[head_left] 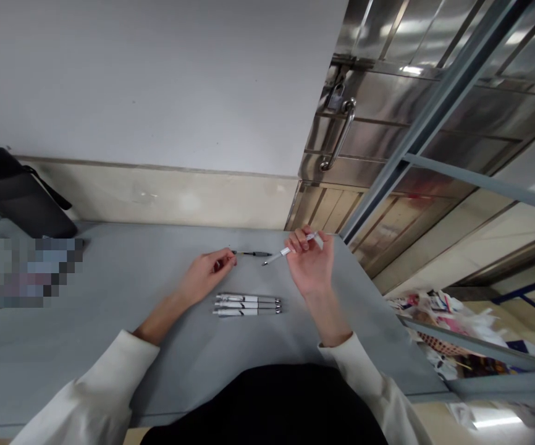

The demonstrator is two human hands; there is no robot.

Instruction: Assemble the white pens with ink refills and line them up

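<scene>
My right hand is turned palm up, its fingers closed on a white pen. The pen's pointed silver end slants down to the left. My left hand is curled over the desk, thumb and fingers drawn together; whatever they pinch is hidden. At its fingertips lies the left end of a thin dark pen with a dark grip; I cannot tell whether the hand grips it. Several white pens with dark marks and silver ends lie side by side in a row between my forearms.
The grey desk meets a wall at the back. To the left are a black case with a strap and a blurred-out object. A metal frame post rises at the right corner. Beyond it are a padlocked metal door and cluttered bags.
</scene>
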